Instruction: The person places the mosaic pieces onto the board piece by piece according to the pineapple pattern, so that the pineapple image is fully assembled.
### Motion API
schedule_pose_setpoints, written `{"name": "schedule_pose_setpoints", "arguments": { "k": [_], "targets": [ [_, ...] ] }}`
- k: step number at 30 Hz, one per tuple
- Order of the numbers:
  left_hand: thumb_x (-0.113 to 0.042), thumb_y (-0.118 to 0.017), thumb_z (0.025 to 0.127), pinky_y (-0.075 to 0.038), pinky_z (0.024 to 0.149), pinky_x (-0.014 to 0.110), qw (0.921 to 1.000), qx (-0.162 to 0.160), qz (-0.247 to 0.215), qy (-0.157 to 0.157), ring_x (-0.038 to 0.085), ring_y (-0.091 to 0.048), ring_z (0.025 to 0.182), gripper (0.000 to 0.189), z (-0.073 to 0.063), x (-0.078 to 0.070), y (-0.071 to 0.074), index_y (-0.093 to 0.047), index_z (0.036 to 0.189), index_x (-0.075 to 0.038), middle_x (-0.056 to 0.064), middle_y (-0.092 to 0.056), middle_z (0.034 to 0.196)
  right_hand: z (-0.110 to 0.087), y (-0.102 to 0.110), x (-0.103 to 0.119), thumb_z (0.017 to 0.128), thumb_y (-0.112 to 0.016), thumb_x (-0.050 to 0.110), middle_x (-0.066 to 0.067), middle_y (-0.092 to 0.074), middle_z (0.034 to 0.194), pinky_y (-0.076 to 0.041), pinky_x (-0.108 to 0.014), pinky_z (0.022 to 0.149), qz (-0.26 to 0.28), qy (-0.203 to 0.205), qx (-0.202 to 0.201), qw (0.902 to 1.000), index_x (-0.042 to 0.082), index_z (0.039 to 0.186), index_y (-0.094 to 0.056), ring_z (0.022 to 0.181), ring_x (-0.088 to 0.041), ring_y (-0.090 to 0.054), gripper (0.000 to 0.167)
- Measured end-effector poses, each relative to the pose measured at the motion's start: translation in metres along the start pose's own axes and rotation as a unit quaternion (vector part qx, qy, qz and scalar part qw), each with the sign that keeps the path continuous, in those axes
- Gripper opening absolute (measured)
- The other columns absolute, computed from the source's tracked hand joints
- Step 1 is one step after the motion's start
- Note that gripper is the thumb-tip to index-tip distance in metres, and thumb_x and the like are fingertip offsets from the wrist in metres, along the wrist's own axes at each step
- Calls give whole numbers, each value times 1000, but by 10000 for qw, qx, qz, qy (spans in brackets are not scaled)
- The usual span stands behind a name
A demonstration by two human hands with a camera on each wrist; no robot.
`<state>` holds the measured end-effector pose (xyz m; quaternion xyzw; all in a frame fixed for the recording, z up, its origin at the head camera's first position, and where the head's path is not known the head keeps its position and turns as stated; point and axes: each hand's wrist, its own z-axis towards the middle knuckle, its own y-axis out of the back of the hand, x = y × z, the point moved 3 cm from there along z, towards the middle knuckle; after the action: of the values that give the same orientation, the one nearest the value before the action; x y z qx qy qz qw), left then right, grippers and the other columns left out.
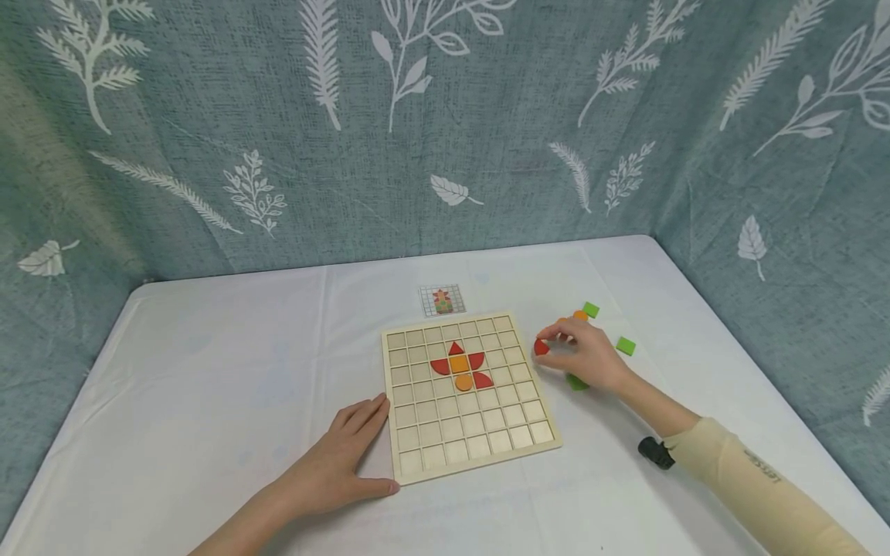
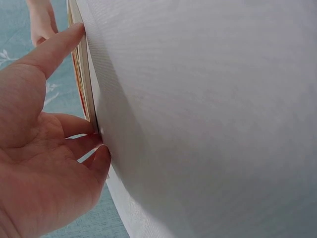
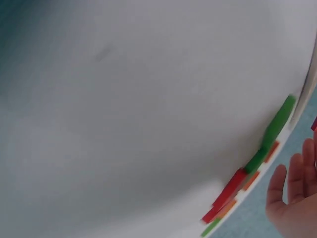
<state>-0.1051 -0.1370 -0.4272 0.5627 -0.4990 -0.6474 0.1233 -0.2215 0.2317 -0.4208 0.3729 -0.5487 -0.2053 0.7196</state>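
A wooden grid board (image 1: 455,450) lies on the white table. My left hand (image 1: 330,467) touches its near-left part, fingers along the left edge and thumb at the corner; the left wrist view shows the fingertips against the board's side (image 2: 85,84). On the grid sit a red triangle (image 1: 455,349), an orange square (image 1: 460,364), an orange disc (image 1: 463,382) and several red curved pieces (image 1: 483,379). Just right of the board, my right hand (image 1: 587,359) pinches a red piece (image 1: 541,347) between thumb and finger; its full outline is partly covered.
Loose green squares (image 1: 626,345), orange pieces (image 1: 580,316) and a green piece (image 1: 575,382) lie around the right hand, some partly hidden. A small pattern card (image 1: 442,300) lies beyond the board. A black object (image 1: 656,452) is beside the right sleeve. Leaf-patterned curtains (image 1: 389,193) surround the table.
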Motion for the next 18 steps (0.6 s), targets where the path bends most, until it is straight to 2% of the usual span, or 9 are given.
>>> {"name": "schedule_pose_setpoints", "arguments": {
  "k": [8,18],
  "targets": [
    [-53,-75,79,-31,108,54,10000,6,-18,-7,34,-21,142,103,0,0,0,-26,152,1,12,-23,159,4,-11,26,77,-84,19,2,-66,103,-48,-39,83,282,395,90,9988,14,105,-71,93,-19,-55,32],
    [-52,-75,79,-31,107,55,10000,-10,-81,-47,33,-22,141,103,-1,-1,2,-27,152,2,13,-24,159,17,-34,59,78,-84,21,1,-66,102,-49,-41,83,636,705,478,9943,16,104,-71,93,-24,-56,30]
  ]
}}
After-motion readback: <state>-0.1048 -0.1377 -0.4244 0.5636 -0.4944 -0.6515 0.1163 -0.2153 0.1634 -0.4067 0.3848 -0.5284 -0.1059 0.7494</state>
